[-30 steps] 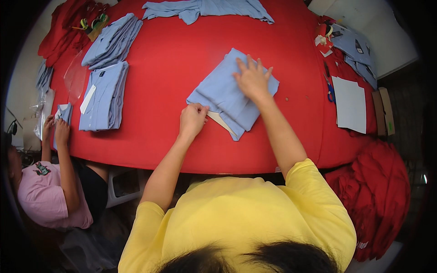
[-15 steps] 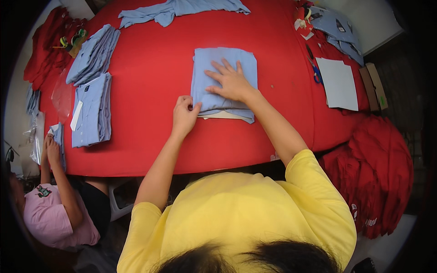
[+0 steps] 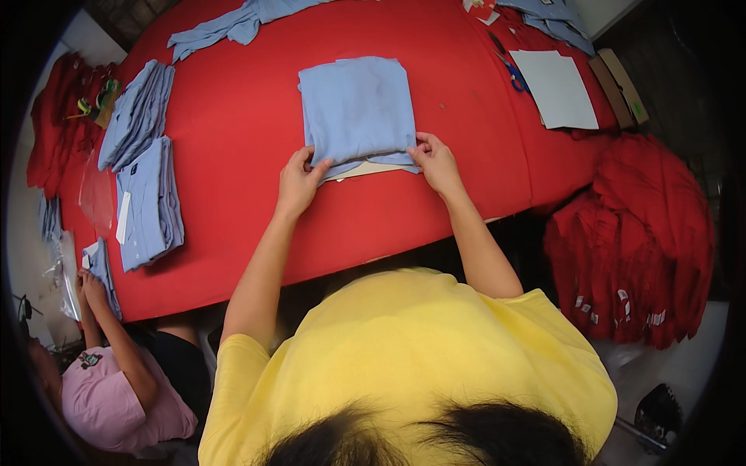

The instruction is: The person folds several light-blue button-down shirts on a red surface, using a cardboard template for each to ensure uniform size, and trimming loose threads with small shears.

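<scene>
A light blue shirt [image 3: 357, 105], folded into a rough square, lies on the red-covered table [image 3: 241, 155] in front of me. Along its near edge, a strip of whitish card [image 3: 371, 169] shows from under the cloth. My left hand [image 3: 299, 182] pinches the near left corner of the shirt between thumb and fingers. At the near right corner, my right hand [image 3: 437, 163] grips the cloth the same way. The fabric is slightly wrinkled between the two hands.
Two stacks of folded blue shirts [image 3: 148, 203] stand at the left. A co-worker in a pink top [image 3: 124, 388] handles another blue garment there. White sheets [image 3: 556, 89], blue-handled scissors [image 3: 514, 76] and a cardboard box [image 3: 619, 87] lie at right, above a red garment heap [image 3: 633, 241].
My right hand has left the top of the shirt and now holds its near right corner. My left hand stays at the near left corner. The whole view has shifted and tilted.
</scene>
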Demonstrator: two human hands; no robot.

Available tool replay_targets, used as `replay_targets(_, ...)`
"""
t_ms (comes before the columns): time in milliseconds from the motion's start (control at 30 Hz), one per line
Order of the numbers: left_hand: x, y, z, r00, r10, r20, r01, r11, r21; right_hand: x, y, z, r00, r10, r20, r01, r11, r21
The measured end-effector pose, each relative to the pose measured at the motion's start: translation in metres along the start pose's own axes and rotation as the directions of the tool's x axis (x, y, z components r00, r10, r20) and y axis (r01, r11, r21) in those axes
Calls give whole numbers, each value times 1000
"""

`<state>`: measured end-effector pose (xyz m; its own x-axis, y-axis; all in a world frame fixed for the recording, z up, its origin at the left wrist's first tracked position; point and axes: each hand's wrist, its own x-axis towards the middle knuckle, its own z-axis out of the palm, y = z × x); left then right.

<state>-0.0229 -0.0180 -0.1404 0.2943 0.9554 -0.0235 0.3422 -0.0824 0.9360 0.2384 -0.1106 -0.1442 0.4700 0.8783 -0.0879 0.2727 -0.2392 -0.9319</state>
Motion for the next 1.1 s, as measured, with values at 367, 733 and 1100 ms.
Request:
replay_targets(367, -13, -7, -1, 996, 17, -92, -35, 980, -196, -7, -15, 7, 1000, -3, 29, 9, 978, -210)
replay_targets(733, -15, -1, -8, 997, -39, -65, 30, 991, -128, -18, -18, -4, 979, -140, 149, 185, 916, -355)
replay_targets(1100, -21, 13, -9, 985, -170, -7, 169, 985, -35, -28, -12, -5, 981, 142, 128, -129, 986, -107)
